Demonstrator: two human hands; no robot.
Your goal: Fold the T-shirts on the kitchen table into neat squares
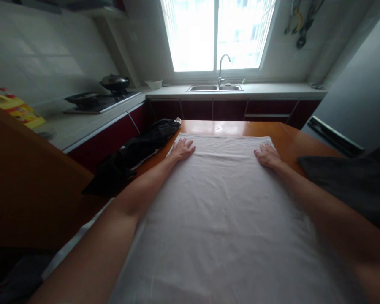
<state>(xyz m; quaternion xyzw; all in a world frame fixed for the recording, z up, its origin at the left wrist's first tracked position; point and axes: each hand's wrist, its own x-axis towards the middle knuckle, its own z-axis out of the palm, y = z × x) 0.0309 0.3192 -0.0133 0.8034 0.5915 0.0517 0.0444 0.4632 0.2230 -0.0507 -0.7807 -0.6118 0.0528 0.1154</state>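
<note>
A large white cloth (221,202) lies spread over the wooden table (228,127), with light creases across it. Its near part runs out of the bottom of the view. My left hand (183,149) rests flat on the cloth's far left corner, fingers spread. On the far right corner lies my right hand (267,155), also flat with its fingers apart. Neither hand grips anything. Both forearms reach along the cloth's sides.
A black garment (139,147) lies along the table's left side, and a dark grey cloth (351,177) on the right. Beyond are a counter with a sink (202,88), a stove (107,103) with pans, a yellow jug (19,109) and a fridge (354,93).
</note>
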